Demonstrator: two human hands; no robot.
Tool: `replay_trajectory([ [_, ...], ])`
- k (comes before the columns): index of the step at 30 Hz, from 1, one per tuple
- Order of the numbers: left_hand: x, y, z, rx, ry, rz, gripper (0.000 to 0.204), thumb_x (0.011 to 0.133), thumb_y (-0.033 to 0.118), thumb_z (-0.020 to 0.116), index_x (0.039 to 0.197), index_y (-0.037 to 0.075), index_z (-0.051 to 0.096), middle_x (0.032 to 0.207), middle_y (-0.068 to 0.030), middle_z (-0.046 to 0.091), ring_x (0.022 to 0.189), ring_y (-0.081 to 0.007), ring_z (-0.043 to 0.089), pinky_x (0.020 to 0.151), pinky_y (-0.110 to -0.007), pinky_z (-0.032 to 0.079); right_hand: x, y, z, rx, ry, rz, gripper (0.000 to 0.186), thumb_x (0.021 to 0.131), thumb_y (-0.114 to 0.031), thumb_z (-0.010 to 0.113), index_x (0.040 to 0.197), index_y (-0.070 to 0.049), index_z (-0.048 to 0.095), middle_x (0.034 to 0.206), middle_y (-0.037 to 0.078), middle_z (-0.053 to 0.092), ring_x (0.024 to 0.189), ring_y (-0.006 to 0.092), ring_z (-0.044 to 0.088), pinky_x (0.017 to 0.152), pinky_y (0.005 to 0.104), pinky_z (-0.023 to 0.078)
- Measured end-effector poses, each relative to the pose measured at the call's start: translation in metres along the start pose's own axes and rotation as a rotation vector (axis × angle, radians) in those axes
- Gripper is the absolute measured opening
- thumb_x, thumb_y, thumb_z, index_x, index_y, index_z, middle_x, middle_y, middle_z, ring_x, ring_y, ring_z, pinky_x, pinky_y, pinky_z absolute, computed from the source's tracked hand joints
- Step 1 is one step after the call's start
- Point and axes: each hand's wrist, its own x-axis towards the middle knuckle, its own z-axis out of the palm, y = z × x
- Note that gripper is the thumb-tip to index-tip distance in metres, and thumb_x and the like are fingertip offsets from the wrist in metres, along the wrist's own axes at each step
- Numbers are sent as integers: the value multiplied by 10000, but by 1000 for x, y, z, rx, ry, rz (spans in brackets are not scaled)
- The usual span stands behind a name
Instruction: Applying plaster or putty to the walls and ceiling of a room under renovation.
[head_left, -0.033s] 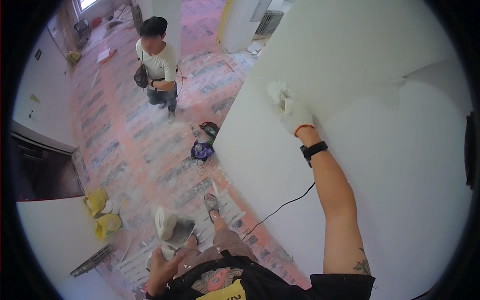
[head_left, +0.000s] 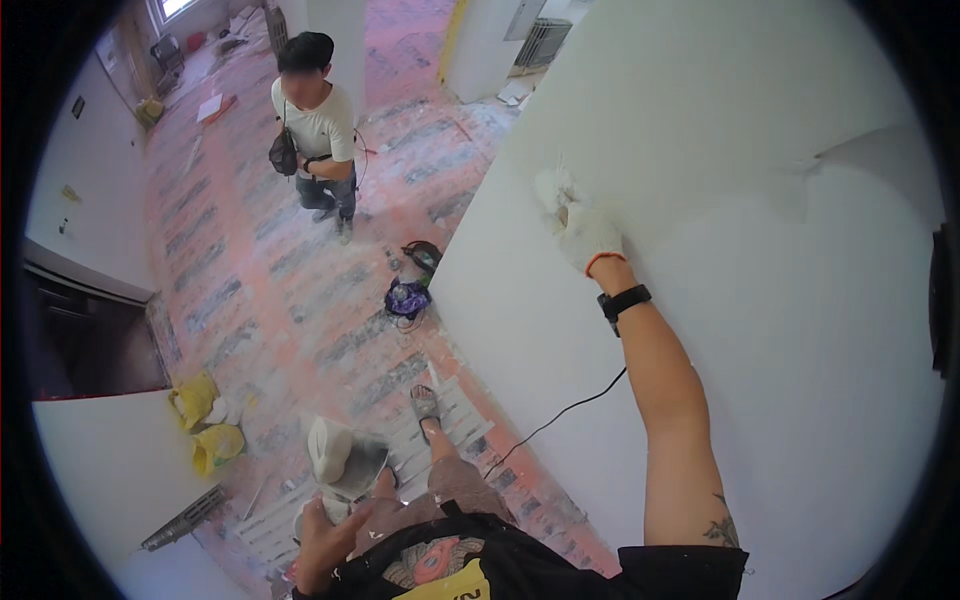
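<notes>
My right hand, in a white knit glove with an orange cuff, is closed against the white wall. At its fingertips is a whitish, rough-edged thing whose kind I cannot make out. Low in front of my body, my bare left hand is closed, with the thumb raised. It holds a broad grey putty board that bears a thick white lump of putty; the grip is partly hidden behind my fingers.
A person in a white shirt stands ahead on the dusty pink-and-grey floor. Yellow bags lie at left. A purple bundle sits by the wall's foot. A black cable runs past my right arm.
My right hand has shifted very slightly down along the wall. The left hand and the putty board look almost the same.
</notes>
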Motion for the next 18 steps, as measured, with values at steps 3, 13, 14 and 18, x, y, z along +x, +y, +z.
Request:
replay_trajectory([
  [3,0,-8,-6,16,54,-34,257,804,167,796,923,-36,693,630,-18,617,512,-87,540,484,-287,428,7,7,66,25,188,-108,480,961,-452,554,1259,-88,651,1128,153,726,1052,409,672,936,490,534],
  [13,17,-37,-10,80,76,268,346,911,326,762,751,88,568,526,17,491,381,-75,401,358,-282,248,-53,1,-32,272,-13,16,519,929,-479,601,1294,-112,634,1103,180,722,1053,396,672,933,458,523],
  [14,22,-30,-10,38,38,318,357,906,308,767,720,56,597,510,7,483,373,-96,408,358,-303,255,-63,1,-74,248,32,26,519,929,-479,601,1294,-112,634,1103,180,722,1053,396,672,933,458,523],
  [18,25,18,-11,84,-121,193,206,839,135,785,806,12,624,557,-13,555,421,-94,504,394,-289,376,-91,-22,-237,-186,213,2,542,977,-468,580,1339,-65,595,1127,230,690,1034,419,651,904,444,521],
])
